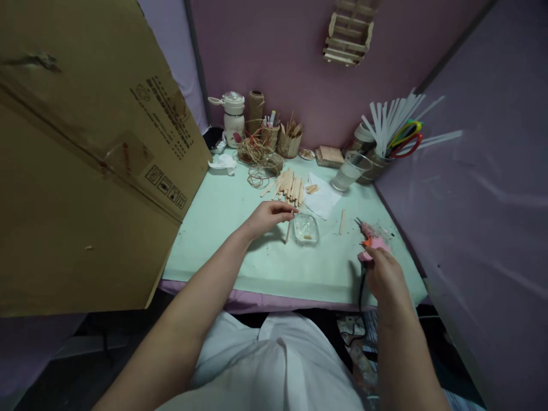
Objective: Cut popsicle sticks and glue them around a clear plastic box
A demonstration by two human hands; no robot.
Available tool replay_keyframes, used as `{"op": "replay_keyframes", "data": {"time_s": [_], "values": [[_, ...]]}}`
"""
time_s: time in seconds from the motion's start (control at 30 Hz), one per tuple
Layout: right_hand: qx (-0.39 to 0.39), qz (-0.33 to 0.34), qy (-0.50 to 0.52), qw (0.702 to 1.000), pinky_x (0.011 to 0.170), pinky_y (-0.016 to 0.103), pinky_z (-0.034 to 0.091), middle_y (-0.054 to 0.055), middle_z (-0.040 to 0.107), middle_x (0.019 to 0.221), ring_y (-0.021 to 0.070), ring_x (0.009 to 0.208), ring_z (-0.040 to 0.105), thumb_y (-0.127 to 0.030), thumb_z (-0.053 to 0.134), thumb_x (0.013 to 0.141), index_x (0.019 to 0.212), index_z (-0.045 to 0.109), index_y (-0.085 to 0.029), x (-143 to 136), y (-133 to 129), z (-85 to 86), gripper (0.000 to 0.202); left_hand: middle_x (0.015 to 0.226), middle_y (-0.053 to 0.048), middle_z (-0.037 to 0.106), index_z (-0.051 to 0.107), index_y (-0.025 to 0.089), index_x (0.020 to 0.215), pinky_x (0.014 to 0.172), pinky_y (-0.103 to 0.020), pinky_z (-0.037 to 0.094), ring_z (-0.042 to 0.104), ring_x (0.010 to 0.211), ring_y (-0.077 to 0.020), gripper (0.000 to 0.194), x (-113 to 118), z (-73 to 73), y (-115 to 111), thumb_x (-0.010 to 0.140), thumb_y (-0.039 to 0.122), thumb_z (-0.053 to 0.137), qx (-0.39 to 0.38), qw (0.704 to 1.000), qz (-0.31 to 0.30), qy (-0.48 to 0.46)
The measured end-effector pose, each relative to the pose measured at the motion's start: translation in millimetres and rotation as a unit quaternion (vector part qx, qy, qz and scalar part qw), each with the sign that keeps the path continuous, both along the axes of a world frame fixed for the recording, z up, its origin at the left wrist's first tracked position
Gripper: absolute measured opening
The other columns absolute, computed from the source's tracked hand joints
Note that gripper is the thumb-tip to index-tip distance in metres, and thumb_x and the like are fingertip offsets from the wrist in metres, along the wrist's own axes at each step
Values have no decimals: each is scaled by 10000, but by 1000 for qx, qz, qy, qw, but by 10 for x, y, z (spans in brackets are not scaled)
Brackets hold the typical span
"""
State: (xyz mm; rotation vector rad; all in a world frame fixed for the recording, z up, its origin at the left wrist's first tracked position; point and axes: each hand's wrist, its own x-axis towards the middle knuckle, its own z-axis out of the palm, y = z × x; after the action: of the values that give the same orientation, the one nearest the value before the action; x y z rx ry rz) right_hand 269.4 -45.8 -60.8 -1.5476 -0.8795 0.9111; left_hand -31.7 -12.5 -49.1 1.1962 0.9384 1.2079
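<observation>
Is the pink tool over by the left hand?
No, the pink tool is at the right hand, while the left hand is beside the small clear dish.

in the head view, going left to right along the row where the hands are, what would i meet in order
Cardboard panel → left hand → clear dish → lone wooden stick → pink glue gun with the right hand on it.
</observation>
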Motion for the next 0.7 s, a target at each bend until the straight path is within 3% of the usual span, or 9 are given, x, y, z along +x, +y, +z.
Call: {"op": "replay_keyframes", "data": {"time_s": [0.1, 0.2, 0.33, 0.47, 0.57, 0.7], "values": [[23, -28, -110, 993, 858, 368, 479, 50, 622, 1007, 236, 1007, 586, -313, 727, 652, 943, 624, -197, -117, -126, 58, 331, 935, -73, 738, 787, 167, 881, 811, -308, 478, 626, 843, -156, 213, 39, 16, -28, 702, 284, 784, 38, 999, 3, 3], [138, 52, -291, 945, 1016, 459, 402, 119, 575, 1240, 290, 1249, 488, -334, 670, 763, 1103, 616, -199, -272, -209, 144, 370, 913, -65, 723, 787, 169, 888, 795, -292, 473, 626, 846, -154, 192, 93, 56, -72, 723, 264, 762, 78, 997, 19, 6], [283, 155, -396, 859, 1017, 499, 390, 121, 625, 1179, 286, 1163, 538, -356, 590, 900, 1110, 638, -212, -504, -162, 242, 259, 891, -60, 703, 787, 187, 901, 775, -283, 479, 627, 850, -156, 160, 190, 96, -143, 761, 242, 734, 141, 989, 50, 8], [328, 186, -469, 799, 961, 473, 393, 103, 676, 1090, 280, 1049, 540, -303, 555, 944, 1110, 665, -235, -670, -20, 304, 210, 862, -43, 699, 777, 224, 972, 780, -292, 487, 622, 819, -154, 191, 268, 82, -200, 788, 253, 733, 195, 976, 87, 47], [329, 214, -499, 773, 926, 458, 391, 91, 700, 1074, 286, 1018, 519, -295, 557, 949, 1073, 683, -239, -731, 61, 305, 185, 860, -31, 693, 754, 237, 1038, 796, -298, 499, 627, 810, -152, 245, 299, 58, -227, 796, 268, 740, 209, 971, 103, 58], [310, 241, -510, 765, 934, 463, 355, 61, 723, 946, 272, 958, 519, -250, 544, 951, 992, 691, -250, -781, 110, 284, 152, 866, -35, 690, 757, 221, 930, 789, -292, 504, 633, 808, -152, 151, 315, 54, -246, 792, 281, 747, 196, 970, 128, 71]]}}
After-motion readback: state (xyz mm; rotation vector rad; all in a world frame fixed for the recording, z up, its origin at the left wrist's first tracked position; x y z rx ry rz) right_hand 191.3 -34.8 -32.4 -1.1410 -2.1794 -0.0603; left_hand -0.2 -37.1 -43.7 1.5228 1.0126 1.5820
